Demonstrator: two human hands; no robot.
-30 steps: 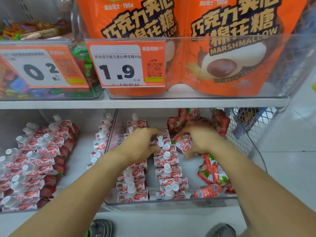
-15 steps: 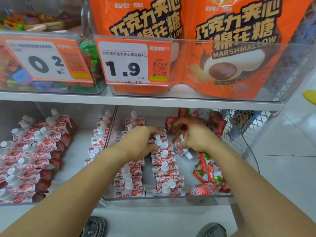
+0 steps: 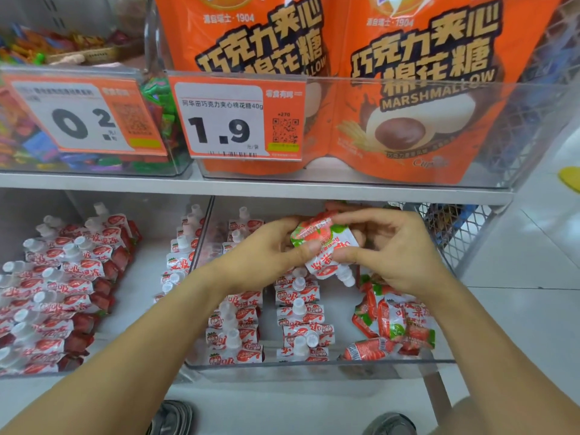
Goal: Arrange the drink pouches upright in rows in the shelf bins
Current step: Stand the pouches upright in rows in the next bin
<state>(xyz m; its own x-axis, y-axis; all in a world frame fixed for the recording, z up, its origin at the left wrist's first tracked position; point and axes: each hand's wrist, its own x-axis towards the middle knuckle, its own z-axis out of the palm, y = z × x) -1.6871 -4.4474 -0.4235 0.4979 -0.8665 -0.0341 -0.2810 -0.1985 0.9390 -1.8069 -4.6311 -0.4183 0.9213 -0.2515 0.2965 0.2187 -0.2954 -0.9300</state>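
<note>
One drink pouch pinched btwn L hand & R hand — cap down, held above clear bin, rows w/ caps up below.

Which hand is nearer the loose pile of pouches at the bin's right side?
Right. The right hand is directly above the pile; the left hand is over the upright rows.

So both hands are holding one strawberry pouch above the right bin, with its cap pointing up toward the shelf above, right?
Nearly. The head view shows both the left hand and the right hand holding one pouch above the right bin, but its cap points down toward the person, not up toward the shelf.
</note>
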